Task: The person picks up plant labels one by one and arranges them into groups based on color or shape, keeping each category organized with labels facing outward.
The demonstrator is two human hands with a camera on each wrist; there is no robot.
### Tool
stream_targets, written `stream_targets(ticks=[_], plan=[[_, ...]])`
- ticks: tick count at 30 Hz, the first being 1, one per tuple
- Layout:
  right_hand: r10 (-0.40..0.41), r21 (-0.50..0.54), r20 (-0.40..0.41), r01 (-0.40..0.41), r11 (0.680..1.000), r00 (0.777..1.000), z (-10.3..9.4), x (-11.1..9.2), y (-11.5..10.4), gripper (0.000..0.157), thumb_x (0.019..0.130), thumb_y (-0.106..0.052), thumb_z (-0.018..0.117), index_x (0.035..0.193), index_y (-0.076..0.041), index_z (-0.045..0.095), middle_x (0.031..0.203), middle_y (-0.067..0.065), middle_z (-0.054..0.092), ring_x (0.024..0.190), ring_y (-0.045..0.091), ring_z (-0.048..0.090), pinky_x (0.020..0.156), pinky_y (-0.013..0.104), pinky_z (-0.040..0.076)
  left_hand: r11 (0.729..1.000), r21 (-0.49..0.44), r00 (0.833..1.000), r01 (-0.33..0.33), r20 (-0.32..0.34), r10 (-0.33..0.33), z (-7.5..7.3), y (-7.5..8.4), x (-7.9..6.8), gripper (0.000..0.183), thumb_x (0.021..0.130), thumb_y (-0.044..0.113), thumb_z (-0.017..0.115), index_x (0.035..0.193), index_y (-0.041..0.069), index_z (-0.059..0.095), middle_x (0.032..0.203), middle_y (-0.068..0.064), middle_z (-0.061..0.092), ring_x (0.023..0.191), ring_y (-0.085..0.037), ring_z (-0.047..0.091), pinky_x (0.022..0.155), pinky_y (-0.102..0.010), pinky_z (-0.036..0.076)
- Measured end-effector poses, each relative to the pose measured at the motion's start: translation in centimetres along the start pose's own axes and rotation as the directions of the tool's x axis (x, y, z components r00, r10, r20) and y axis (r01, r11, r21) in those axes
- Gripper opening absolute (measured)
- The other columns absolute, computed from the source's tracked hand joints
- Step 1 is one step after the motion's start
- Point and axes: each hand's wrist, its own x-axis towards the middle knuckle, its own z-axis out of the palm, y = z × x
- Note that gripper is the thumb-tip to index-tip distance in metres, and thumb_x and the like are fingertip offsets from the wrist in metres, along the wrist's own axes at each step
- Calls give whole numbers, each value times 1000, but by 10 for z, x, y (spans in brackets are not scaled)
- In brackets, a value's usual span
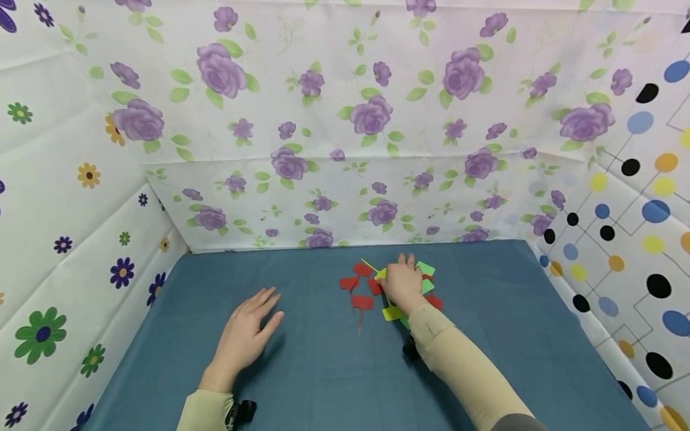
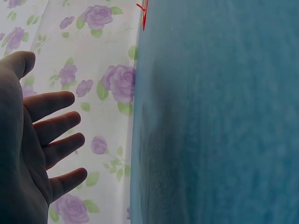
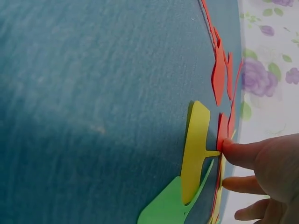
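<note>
My left hand [image 1: 245,332] hovers above the blue cloth left of the pile, its fingers spread and holding nothing. In the left wrist view, the same hand [image 2: 32,126] shows a bare palm. My right hand [image 1: 405,284] is over a scattered pile of T-shaped plastic plant labels and hides some of them. Its thumb and fingertips [image 3: 233,151] touch the labels, the fingers fairly straight and apart. A yellow label [image 3: 196,149] lies over a green label [image 3: 163,203] beside the thumb. Several red labels, one of them a red label [image 1: 363,302], lie left of the hand.
Blue cloth [image 1: 323,371] covers the work surface. A flowered sheet [image 1: 334,197] rises along its back edge. A daisy-patterned sheet [image 1: 70,287] stands at the left and a dotted sheet [image 1: 636,251] at the right.
</note>
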Motion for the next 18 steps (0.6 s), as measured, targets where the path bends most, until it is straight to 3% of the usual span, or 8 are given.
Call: stream_targets(ticks=[10, 14, 18], plan=[[13, 99, 40, -17, 995, 999, -5, 6, 2, 52, 98, -42, 81, 123, 3, 75, 164, 37, 33, 157, 58, 12, 124, 68, 28, 1000, -4, 1000, -22, -2, 22, -2, 5, -2, 51, 108, 34, 67, 149, 4, 64, 159, -16, 54, 149, -41, 47, 120, -67, 36], [18, 155, 15, -20, 988, 1000, -5, 9, 5, 55, 93, -40, 87, 124, 2, 69, 154, 34, 47, 155, 62, 12, 124, 69, 29, 1000, -8, 1000, -30, -2, 30, -1, 5, -3, 51, 107, 33, 68, 149, 4, 64, 159, -17, 53, 148, -41, 47, 120, -67, 36], [-40, 183, -4, 40, 982, 999, -5, 6, 8, 32, 94, -34, 86, 102, -6, 72, 144, 33, 56, 154, 65, 11, 124, 71, 25, 1000, -10, 1000, -29, -6, 29, 0, 4, -6, 51, 107, 32, 69, 150, 5, 63, 160, -15, 53, 149, -40, 47, 120, -67, 36]])
